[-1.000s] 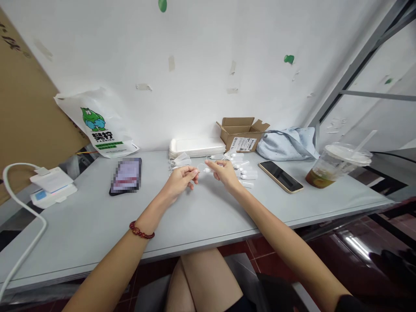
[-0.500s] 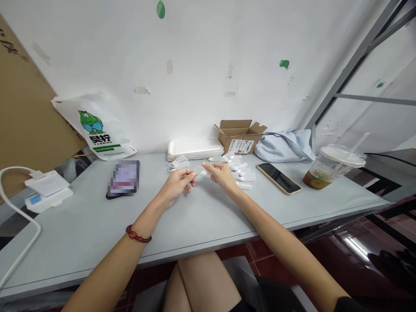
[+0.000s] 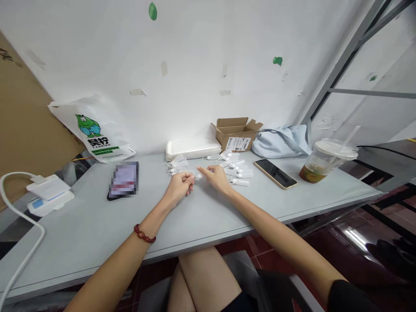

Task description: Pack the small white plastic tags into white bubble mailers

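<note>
My left hand [image 3: 180, 187] is closed, thumb and index finger pinched together above the middle of the table. From its fingertips a small white piece on a thin cord [image 3: 199, 176] reaches toward my right hand [image 3: 217, 178]. The right thumb points left and the other fingers are curled in; they partly hide whatever lies in their grip. Just beyond and right of this hand lie several small clear-and-white pieces with thin cord loops [image 3: 239, 173]. A similar bunch of pieces [image 3: 178, 163] lies behind my left hand.
Against the wall stand a stack of white trays [image 3: 193, 148], an open cardboard box [image 3: 234, 136] and a light blue cloth bag [image 3: 281, 143]. To the right are a phone [image 3: 275, 173] and a drink cup [image 3: 320, 164]. Leftward lie another phone [image 3: 123, 180], a white bag [image 3: 94, 130] and a charger [image 3: 48, 188].
The view has shifted slightly. Both hands stay close together; the cord loop that showed between them is harder to see, and my right thumb is stretched out more.
</note>
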Action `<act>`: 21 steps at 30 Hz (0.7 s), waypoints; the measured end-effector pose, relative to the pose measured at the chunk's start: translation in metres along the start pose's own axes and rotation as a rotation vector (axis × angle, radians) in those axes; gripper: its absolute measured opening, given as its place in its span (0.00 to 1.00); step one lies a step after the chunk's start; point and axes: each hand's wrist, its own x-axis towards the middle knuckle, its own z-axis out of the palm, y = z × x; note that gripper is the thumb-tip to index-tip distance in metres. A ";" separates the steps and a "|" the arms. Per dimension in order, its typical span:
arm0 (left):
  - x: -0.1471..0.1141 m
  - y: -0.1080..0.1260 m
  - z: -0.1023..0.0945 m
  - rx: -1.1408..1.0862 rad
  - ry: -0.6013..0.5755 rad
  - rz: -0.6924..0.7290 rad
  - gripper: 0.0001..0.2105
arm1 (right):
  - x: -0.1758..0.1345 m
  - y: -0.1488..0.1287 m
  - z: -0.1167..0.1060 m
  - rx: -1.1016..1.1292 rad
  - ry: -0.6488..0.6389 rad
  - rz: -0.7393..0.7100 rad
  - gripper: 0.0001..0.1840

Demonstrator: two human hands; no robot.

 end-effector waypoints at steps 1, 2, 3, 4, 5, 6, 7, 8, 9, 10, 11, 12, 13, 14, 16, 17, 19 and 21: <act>0.000 0.000 0.000 -0.002 0.001 0.005 0.10 | 0.000 0.000 0.001 0.008 -0.001 0.005 0.28; -0.001 0.001 0.001 -0.003 0.003 0.011 0.10 | -0.001 0.000 0.001 0.016 -0.003 0.011 0.28; -0.001 0.001 0.001 -0.003 0.006 0.016 0.10 | -0.001 0.000 0.002 0.023 -0.003 0.018 0.28; -0.002 0.002 0.001 -0.002 0.011 0.019 0.10 | -0.002 0.000 0.002 0.027 -0.004 0.025 0.28; -0.002 0.002 0.002 0.001 0.017 0.023 0.10 | -0.002 0.000 0.002 0.028 -0.004 0.030 0.29; -0.003 0.003 0.002 0.004 0.023 0.026 0.10 | -0.003 0.000 0.002 0.026 -0.004 0.035 0.29; -0.003 0.003 0.003 0.010 0.028 0.029 0.10 | -0.003 -0.001 0.002 0.024 -0.003 0.039 0.29; -0.003 0.003 0.004 0.018 0.032 0.031 0.10 | -0.004 -0.002 0.002 0.023 -0.001 0.043 0.29; -0.004 0.003 0.005 0.027 0.036 0.034 0.10 | -0.004 -0.002 0.002 0.022 -0.002 0.049 0.29; -0.004 0.003 0.005 0.036 0.040 0.037 0.10 | -0.005 -0.003 0.001 0.023 -0.005 0.056 0.28; -0.005 0.003 0.005 0.043 0.044 0.040 0.10 | -0.004 -0.003 0.001 0.029 -0.015 0.067 0.29; -0.006 0.004 0.004 0.045 0.048 0.042 0.11 | -0.004 -0.004 0.000 0.039 -0.030 0.078 0.29; -0.006 0.005 0.003 0.040 0.051 0.046 0.11 | -0.003 -0.004 0.000 0.051 -0.049 0.086 0.29; -0.006 0.006 0.001 0.032 0.046 0.051 0.11 | -0.003 -0.005 -0.001 0.062 -0.060 0.088 0.30; -0.006 0.010 -0.004 0.009 0.019 0.061 0.12 | -0.001 -0.006 -0.001 0.064 -0.036 0.055 0.31; -0.006 0.012 -0.007 -0.004 0.001 0.063 0.12 | 0.000 -0.006 -0.001 0.057 -0.001 0.022 0.32; -0.005 0.016 -0.012 -0.015 -0.032 0.054 0.12 | 0.001 -0.007 -0.001 0.035 0.067 -0.040 0.32; -0.005 0.017 -0.016 -0.009 -0.049 0.043 0.13 | 0.001 -0.007 -0.001 0.009 0.090 -0.064 0.32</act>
